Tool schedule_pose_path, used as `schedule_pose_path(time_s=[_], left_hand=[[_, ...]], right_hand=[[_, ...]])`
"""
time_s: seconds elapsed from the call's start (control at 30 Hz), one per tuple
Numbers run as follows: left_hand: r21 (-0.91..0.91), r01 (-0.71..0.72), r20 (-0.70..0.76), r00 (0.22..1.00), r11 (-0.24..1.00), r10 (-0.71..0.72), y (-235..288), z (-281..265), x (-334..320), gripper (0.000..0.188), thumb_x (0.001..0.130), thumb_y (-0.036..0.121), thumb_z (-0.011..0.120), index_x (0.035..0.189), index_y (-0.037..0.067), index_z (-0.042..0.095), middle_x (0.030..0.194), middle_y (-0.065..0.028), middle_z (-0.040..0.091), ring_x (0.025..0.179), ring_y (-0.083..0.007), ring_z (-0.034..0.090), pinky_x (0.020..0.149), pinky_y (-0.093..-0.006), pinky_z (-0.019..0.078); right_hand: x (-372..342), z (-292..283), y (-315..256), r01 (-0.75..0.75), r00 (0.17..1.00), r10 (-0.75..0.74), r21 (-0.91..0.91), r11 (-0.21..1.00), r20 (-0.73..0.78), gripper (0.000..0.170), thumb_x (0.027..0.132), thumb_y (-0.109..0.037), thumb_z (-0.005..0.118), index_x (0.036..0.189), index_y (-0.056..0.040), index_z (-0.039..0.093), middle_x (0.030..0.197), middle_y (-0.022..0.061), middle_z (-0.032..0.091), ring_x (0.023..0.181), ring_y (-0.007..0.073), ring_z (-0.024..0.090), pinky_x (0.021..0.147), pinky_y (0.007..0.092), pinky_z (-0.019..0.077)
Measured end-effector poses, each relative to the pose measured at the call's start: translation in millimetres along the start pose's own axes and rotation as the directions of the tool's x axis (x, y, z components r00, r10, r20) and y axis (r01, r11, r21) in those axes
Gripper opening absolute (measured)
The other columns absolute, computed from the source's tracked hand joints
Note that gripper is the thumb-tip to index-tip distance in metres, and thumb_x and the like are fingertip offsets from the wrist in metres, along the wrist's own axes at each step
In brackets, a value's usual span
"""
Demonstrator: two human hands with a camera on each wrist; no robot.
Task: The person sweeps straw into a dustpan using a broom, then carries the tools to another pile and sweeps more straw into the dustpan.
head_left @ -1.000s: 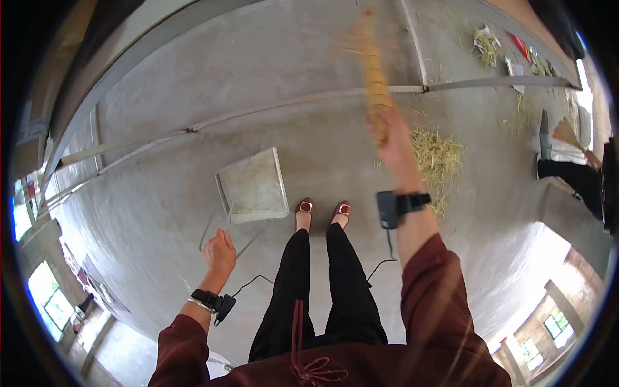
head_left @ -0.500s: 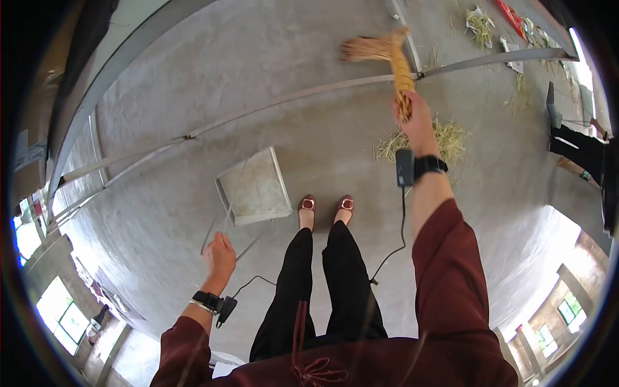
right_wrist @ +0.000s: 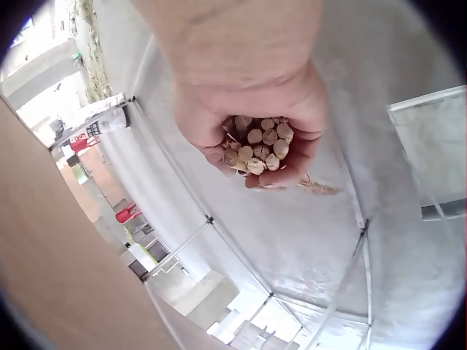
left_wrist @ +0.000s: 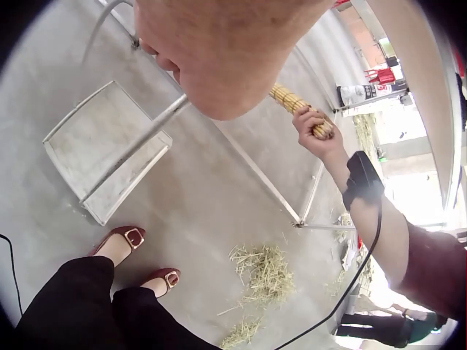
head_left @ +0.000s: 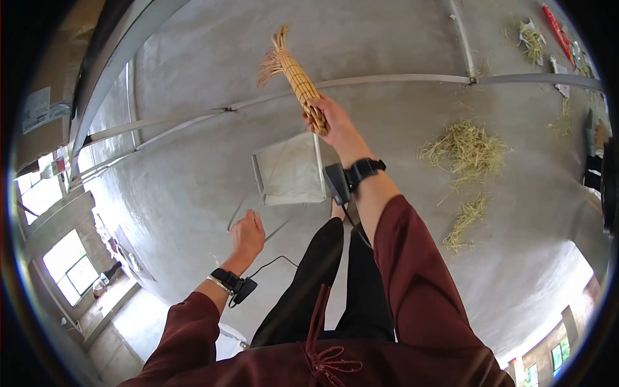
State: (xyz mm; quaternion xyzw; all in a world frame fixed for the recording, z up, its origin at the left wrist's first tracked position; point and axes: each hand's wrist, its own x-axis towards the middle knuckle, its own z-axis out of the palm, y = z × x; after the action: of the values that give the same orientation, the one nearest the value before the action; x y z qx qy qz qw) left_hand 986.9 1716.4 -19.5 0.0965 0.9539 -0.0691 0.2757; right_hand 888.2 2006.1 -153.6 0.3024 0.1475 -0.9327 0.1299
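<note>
My right hand [head_left: 338, 126] grips the bound handle of a short straw broom [head_left: 296, 74], out in front of me. Its frayed bristles point up and left, above the floor bar in the head view. The cut stalk ends [right_wrist: 270, 138] show inside the curled fingers in the right wrist view. Lower left, my left hand [head_left: 248, 233] holds the thin metal handle of a pale dustpan [head_left: 293, 171] lying near my feet; in the left wrist view its rod [left_wrist: 135, 149] runs up behind that hand. A loose pile of straw [head_left: 467, 151] lies to the right on the floor.
A smaller trail of straw [head_left: 465, 222] lies nearer me. Metal bars [head_left: 400, 79] of a frame run across the floor. A cardboard box [head_left: 45, 122] stands at the left edge. Another person's dark-clothed legs [left_wrist: 376, 328] appear in the left wrist view.
My right hand has swung the broom leftward, from over by the straw to above the dustpan. The head view has shifted right-to-left slightly. My left hand keeps its hold on the dustpan handle.
</note>
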Motion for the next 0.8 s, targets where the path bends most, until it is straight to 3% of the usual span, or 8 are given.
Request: schedule_pose_path(time_s=[0.13,0.2,0.23,0.37,0.43,0.53,0.7,0.8], left_hand=[[-0.015,-0.005,-0.014,1.000,1.000,0.005,-13,6,2,0.022,0.092,0.025,0.043,0.082,0.006,0.049,0.063,-0.0195,0.058,0.065,-0.0409,0.057,0.062,-0.0513,0.0414],[-0.033,0.002,-0.017,1.000,0.999,-0.003,-19,6,4,0.023,0.092,0.025,0.043,0.082,0.006,0.049,0.063,-0.0194,0.058,0.065,-0.0410,0.057,0.062,-0.0515,0.0413],[-0.050,-0.001,-0.013,1.000,0.999,0.001,-20,7,3,0.023,0.092,0.026,0.043,0.082,0.006,0.049,0.063,-0.0194,0.058,0.064,-0.0412,0.057,0.062,-0.0517,0.0412],[-0.039,-0.003,-0.018,1.000,0.999,0.002,-25,7,4,0.023,0.092,0.026,0.044,0.081,0.006,0.049,0.062,-0.0194,0.058,0.064,-0.0411,0.057,0.062,-0.0515,0.0413],[-0.083,0.019,-0.011,1.000,0.996,-0.020,-23,7,6,0.021,0.091,0.023,0.046,0.079,0.005,0.048,0.061,-0.0206,0.055,0.063,-0.0437,0.054,0.060,-0.0527,0.0404],[-0.034,-0.009,-0.003,1.000,0.999,0.009,-21,5,5,0.025,0.092,0.025,0.044,0.079,0.005,0.049,0.061,-0.0200,0.058,0.062,-0.0409,0.057,0.059,-0.0518,0.0413],[-0.047,-0.025,-0.021,1.000,0.999,0.024,-24,7,7,0.023,0.092,0.024,0.045,0.078,0.005,0.048,0.059,-0.0195,0.057,0.059,-0.0409,0.057,0.058,-0.0519,0.0410],[-0.045,-0.020,-0.020,1.000,0.999,0.019,-27,8,9,0.021,0.091,0.023,0.045,0.078,0.006,0.048,0.057,-0.0186,0.056,0.058,-0.0404,0.056,0.057,-0.0515,0.0409]], right_hand=[[5,-23,5,0.054,0.989,-0.064,-0.080,0.995,-0.132,0.026,0.085,-0.017,0.053,0.110,-0.0085,0.048,0.076,0.0099,0.056,0.059,0.0177,0.055,0.047,0.0274,0.0467],[-48,-45,-14,0.269,0.946,-0.259,0.028,0.963,-0.193,0.028,0.084,-0.017,0.056,0.109,-0.0088,0.049,0.081,0.0094,0.057,0.060,0.0169,0.056,0.045,0.0260,0.0468],[-61,-65,-32,0.146,0.933,-0.155,-0.049,0.988,-0.324,0.029,0.083,-0.016,0.058,0.110,-0.0096,0.049,0.084,0.0089,0.056,0.060,0.0163,0.056,0.044,0.0247,0.0458],[-151,-96,-52,0.197,0.827,-0.347,-0.350,0.916,-0.442,0.040,0.081,-0.012,0.057,0.120,-0.0109,0.046,0.080,0.0082,0.056,0.055,0.0155,0.055,0.047,0.0232,0.0464],[-175,-85,-56,0.381,0.806,-0.449,-0.242,0.892,-0.386,0.043,0.082,-0.011,0.055,0.124,-0.0114,0.044,0.079,0.0082,0.055,0.054,0.0148,0.052,0.045,0.0237,0.0445],[-166,-46,-54,0.364,0.865,-0.389,-0.136,0.921,-0.317,0.038,0.084,-0.010,0.053,0.121,-0.0108,0.045,0.079,0.0081,0.054,0.056,0.0158,0.052,0.045,0.0257,0.0431],[-21,4,-22,0.086,0.991,-0.094,0.092,0.992,0.093,0.031,0.085,-0.011,0.051,0.115,-0.0106,0.046,0.079,0.0083,0.053,0.059,0.0186,0.053,0.047,0.0301,0.0442],[63,44,-4,0.021,0.988,-0.013,-0.047,0.999,0.156,0.025,0.085,-0.012,0.051,0.109,-0.0081,0.048,0.076,0.0098,0.054,0.060,0.0192,0.055,0.046,0.0304,0.0452]])
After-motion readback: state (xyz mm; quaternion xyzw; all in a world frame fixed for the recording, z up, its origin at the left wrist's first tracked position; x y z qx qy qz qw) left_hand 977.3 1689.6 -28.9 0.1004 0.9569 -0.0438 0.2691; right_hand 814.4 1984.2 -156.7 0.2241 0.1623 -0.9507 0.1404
